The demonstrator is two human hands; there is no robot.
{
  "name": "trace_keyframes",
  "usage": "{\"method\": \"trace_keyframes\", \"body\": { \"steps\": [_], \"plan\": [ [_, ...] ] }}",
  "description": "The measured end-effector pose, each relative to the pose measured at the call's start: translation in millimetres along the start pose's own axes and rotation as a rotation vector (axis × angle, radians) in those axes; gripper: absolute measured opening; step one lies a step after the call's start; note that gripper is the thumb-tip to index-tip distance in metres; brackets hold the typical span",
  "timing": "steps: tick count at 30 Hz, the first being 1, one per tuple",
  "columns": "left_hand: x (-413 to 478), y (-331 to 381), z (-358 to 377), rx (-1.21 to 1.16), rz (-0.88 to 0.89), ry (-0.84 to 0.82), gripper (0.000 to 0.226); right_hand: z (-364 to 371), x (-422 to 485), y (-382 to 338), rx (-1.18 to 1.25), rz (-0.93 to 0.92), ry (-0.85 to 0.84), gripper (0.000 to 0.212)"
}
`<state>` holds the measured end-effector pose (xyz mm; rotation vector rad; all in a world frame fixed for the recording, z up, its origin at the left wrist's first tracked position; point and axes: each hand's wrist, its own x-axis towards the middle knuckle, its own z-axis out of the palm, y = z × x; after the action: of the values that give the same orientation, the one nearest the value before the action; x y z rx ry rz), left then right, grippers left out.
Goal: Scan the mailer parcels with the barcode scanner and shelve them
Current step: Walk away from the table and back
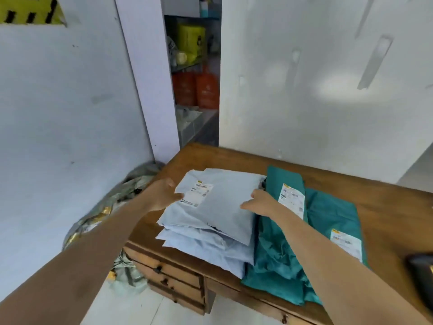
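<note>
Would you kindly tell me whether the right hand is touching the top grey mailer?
Touching. The head view shows the right hand with its fingers on the top grey mailer at its right edge.

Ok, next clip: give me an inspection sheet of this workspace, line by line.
surface: wooden desk, partly covered by parcels.
job's things: stack of pale mailers; teal mailers beside it on the right, labels facing up.
clutter: crumpled bag on the floor left of the desk; dark object at the right edge of the picture, possibly the scanner, too cut off to tell.
grip: left hand and right hand each hold an edge of the top pale mailer.
cables: nothing seen.
surroundings: shelves with a yellow pack and orange packs, seen through a gap.
</note>
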<state>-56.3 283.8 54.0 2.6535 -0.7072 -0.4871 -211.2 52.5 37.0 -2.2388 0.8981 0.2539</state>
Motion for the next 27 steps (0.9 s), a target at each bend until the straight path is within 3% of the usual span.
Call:
{"method": "trace_keyframes", "body": {
  "steps": [4, 8, 13, 15, 19, 23, 25, 27],
  "plan": [
    [59, -17, 38, -0.187, -0.062, -0.053, 0.06, 28, 40, 9, 0.284, 0.221, -0.018, 0.05],
    [91, -38, 68, -0.321, -0.284, -0.145, 0.086, 59, 71, 7, 0.693, 0.456, -0.061, 0.066],
    [119, -50, 78, -0.734, -0.385, -0.484, 0.051, 84, 103, 33, 1.088, 0.589, -0.086, 0.114],
    [128, -49, 79, -0.854, -0.423, -0.564, 0.051, 84, 100, 31, 1.16, 0.61, -0.103, 0.109],
    [134, -43, 93, -1.07, -0.483, -0.602, 0.044, 83, 96, 27, 1.208, 0.587, -0.081, 0.079],
    [147, -35, 85, -1.088, -0.431, -0.679, 0.057, 79, 95, 21, 1.265, 0.562, -0.065, 0.052],
    [160, -30, 68, -1.075, -0.348, -0.66, 0.066, 69, 100, 7, 1.294, 0.528, -0.039, 0.054],
    [176, -19, 42, -1.061, -0.256, -0.611, 0.059, 49, 110, -13, 1.288, 0.452, 0.017, 0.056]
  ]
}}
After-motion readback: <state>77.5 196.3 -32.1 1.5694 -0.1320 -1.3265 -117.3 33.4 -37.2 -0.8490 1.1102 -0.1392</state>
